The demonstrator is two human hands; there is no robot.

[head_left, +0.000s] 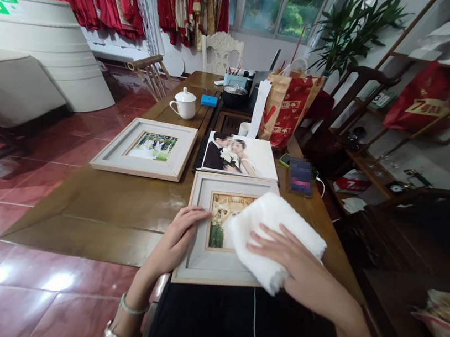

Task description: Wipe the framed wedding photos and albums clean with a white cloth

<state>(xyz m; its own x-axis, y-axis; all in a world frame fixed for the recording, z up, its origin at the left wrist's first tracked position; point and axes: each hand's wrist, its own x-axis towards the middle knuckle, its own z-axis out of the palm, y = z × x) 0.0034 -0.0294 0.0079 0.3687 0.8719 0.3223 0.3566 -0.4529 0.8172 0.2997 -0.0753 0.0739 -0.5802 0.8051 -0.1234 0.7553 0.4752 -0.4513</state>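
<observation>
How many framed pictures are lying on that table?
2: one framed picture on the left of the table, a second frame at the near edge, partly covered by the white cloth. The photo just behind that one looks unframed. Any behind the paper bag would be hidden.

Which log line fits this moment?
Left hand: on left side of nearest framed picture | Right hand: on white cloth | Cloth: partly covering picture

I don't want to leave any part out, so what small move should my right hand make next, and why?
Probably slide the white cloth leftward over the framed picture: your right hand lies on the cloth, which covers the right part, while the left part is uncovered. Your left hand rests on the frame's left side, so it may help steady it.
</observation>
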